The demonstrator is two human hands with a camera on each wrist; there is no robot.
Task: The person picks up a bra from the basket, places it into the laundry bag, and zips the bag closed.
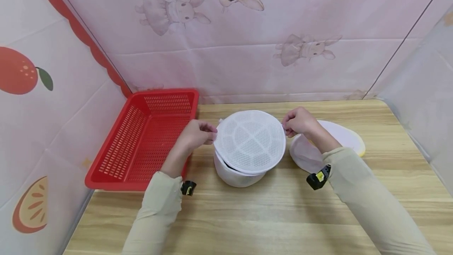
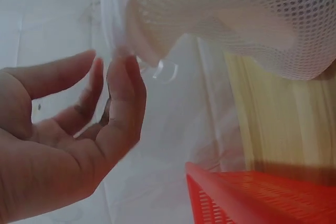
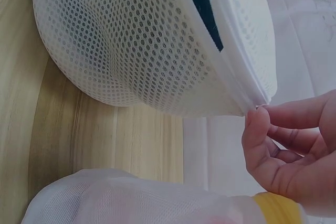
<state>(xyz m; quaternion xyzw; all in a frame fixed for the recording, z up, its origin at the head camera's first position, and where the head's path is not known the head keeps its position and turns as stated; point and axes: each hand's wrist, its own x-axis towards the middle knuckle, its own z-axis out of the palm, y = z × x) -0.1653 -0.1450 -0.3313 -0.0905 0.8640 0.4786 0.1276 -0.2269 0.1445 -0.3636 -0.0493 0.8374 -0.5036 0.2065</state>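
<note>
A round white mesh laundry bag (image 1: 238, 174) stands on the table in front of me. Its flat mesh lid (image 1: 249, 141) lies on top, and at the front and right side a gap shows something dark (image 3: 203, 9) inside. At the lid's left edge is my left hand (image 1: 199, 133); in the left wrist view a fingertip touches the rim while the thumb stays apart from it. My right hand (image 1: 301, 122) pinches the zipped rim (image 3: 242, 80) of the bag between thumb and forefinger on the opposite side. Whether a zip pull is held there is hard to see.
A red plastic basket (image 1: 92, 179) stands to the left, close to my left forearm. Beneath my right wrist lies a second white mesh bag (image 1: 341, 135) with yellow trim. Printed cloth walls (image 1: 240, 72) border the wooden table (image 1: 240, 215) at the back and sides.
</note>
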